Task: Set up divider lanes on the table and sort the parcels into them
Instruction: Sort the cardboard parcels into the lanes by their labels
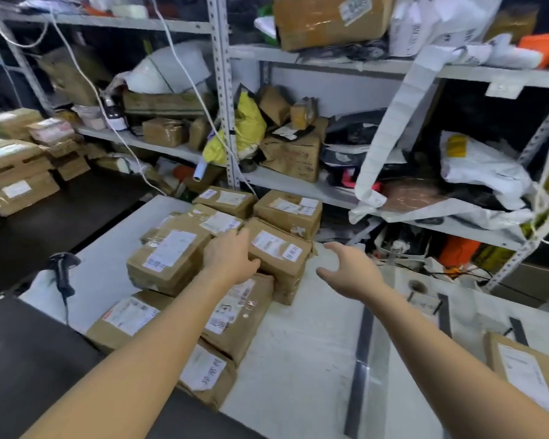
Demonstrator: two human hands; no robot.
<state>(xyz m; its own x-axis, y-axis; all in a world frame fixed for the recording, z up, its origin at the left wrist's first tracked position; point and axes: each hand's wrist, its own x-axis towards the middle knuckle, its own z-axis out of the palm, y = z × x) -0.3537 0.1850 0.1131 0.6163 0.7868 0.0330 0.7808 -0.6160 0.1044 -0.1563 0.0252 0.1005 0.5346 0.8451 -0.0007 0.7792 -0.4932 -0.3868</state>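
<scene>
Fingers (241, 236) of the left hand (230, 259) rest straight on a parcel (279, 251) atop the pile (171, 258) on the tabletop (298, 359); right hand (352, 274) hovers empty, fingers (333, 247) spread, just right of that parcel.

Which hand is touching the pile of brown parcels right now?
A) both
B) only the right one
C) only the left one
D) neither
C: the left hand rests on a parcel in the pile, while the right hand hangs open over the table beside it, touching nothing.
</scene>
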